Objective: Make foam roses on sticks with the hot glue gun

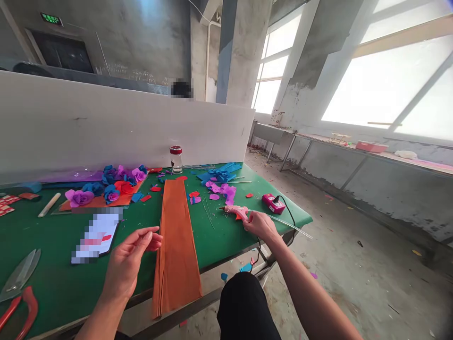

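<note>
My left hand (129, 264) hovers over the green table (53, 278), fingers curled into a pinch on a small red piece (155, 246) at the left edge of a long orange paper strip (176, 236). The strip runs toward me and hangs over the table's front edge. My right hand (260, 225) rests on the table to the right, closed round the handle of a pink glue gun (236, 210) whose nozzle points left. A clear glue stick (290, 224) trails from the gun's back.
Purple, blue and red paper flowers (106, 186) lie at the back left, beside a small glass jar (176, 159). Blue and purple scraps (221, 182), a pink box (272, 203), red-handled scissors (19, 309) and a white partition (106, 125) surround the work area.
</note>
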The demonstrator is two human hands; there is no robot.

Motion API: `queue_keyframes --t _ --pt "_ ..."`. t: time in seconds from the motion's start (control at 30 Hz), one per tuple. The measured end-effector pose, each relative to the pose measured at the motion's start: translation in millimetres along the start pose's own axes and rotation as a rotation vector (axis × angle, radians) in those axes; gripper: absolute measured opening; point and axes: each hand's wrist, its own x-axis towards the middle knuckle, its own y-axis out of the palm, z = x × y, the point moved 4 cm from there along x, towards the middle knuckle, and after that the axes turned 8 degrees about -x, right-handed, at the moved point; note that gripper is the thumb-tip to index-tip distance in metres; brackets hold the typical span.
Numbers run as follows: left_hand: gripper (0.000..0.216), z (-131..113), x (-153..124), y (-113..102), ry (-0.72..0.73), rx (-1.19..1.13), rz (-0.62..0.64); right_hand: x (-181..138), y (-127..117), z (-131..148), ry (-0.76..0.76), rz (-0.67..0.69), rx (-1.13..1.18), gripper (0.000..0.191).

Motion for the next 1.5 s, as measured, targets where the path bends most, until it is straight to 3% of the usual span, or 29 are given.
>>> queue_keyframes --t 0.27,0.43,0.87,0.97,1.07,1.17,1.27,1.4,1.5 --pt "0.039 -2.7 -3.6 3.8 -0.022 0.089 0.073 4.7 9.8 6.6 -0.021 -0.042 -0.008 0.021" --pt "0.042 -4.9 -5.3 5.6 -0.031 0.097 0.068 3.9 3.0 -8.3 0.045 -0.093 -0.054 0.024" --pt "0.042 0.0 -3.3 -1.5 -0.038 0.151 0.099 16.8 5.1 -33.7 0.147 -0.023 -0.062 0.024" --pt "0.042 0.9 -3.2 -3.2 -0.037 0.159 0.101 18.2 -3.3 -36.2 0.166 -0.044 -0.065 0.034" --pt "0.042 3.1 -1.3 -3.8 -0.046 0.163 0.105 20.4 -23.4 -42.6 0.198 -0.155 -0.018 0.041" --pt "0.042 5.1 1.0 -3.3 -0.052 0.165 0.101 24.3 -46.1 -48.7 0.172 -0.328 0.044 0.028" --pt "0.042 5.1 0.6 -0.7 -0.047 0.167 0.109 33.2 -58.6 -49.7 0.137 -0.423 0.066 0.035" --pt "0.043 3.2 -3.0 3.8 -0.050 0.171 0.125 55.0 -62.9 -28.9 -0.068 -0.478 0.072 0.029" --pt "0.044 2.4 -4.5 4.8 -0.056 0.169 0.119 76.1 -58.6 -5.8 -0.131 -0.398 0.035 0.028"
